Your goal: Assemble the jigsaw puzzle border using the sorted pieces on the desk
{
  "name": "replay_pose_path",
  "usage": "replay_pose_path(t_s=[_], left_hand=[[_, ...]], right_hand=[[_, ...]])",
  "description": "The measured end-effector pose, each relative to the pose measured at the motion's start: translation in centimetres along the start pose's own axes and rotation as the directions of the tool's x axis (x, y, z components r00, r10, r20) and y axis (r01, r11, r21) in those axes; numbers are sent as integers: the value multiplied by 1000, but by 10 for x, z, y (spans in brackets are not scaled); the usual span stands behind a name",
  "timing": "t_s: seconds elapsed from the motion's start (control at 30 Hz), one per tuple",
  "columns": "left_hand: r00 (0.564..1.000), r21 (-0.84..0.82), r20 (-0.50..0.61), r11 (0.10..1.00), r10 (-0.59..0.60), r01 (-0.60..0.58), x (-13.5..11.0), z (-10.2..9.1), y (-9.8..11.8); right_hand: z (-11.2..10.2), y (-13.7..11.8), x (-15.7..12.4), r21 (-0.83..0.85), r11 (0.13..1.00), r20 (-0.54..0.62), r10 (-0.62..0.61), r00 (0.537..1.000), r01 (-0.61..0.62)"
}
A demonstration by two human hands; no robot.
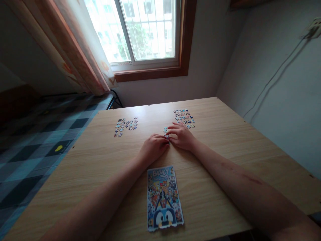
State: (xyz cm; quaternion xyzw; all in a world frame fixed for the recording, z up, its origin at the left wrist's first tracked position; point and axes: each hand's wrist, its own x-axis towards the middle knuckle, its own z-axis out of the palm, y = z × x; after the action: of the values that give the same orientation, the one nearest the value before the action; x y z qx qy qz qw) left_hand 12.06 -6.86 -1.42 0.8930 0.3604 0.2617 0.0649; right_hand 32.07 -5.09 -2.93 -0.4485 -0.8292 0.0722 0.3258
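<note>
My left hand (153,147) and my right hand (181,135) meet at the middle of a wooden table (225,140). Both have their fingers curled together around a small cluster of joined puzzle pieces (166,131) that lies on the table between them. A loose group of puzzle pieces (184,117) lies just beyond my right hand. Another group of puzzle pieces (125,126) is spread further left. A colourful cartoon picture sheet (163,198) lies flat near the front edge, between my forearms.
A window (142,30) with a curtain (82,53) is behind the table. A bed with a blue checked cover (32,140) stands at the left. A white wall with a hanging cable (273,77) runs along the right.
</note>
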Motion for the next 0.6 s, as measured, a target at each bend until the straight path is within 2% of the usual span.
replay_pose_path(t_s=[0.23, 0.6], left_hand=[[1000, 97, -2, 995, -30, 30, 2, 0, 2], [999, 113, -12, 993, -37, 39, 1, 0, 2]], right_hand=[[1, 5, 1, 7, 997, -156, 77, 985, -77], [2, 5, -1, -49, 985, -109, 157, 982, -163]])
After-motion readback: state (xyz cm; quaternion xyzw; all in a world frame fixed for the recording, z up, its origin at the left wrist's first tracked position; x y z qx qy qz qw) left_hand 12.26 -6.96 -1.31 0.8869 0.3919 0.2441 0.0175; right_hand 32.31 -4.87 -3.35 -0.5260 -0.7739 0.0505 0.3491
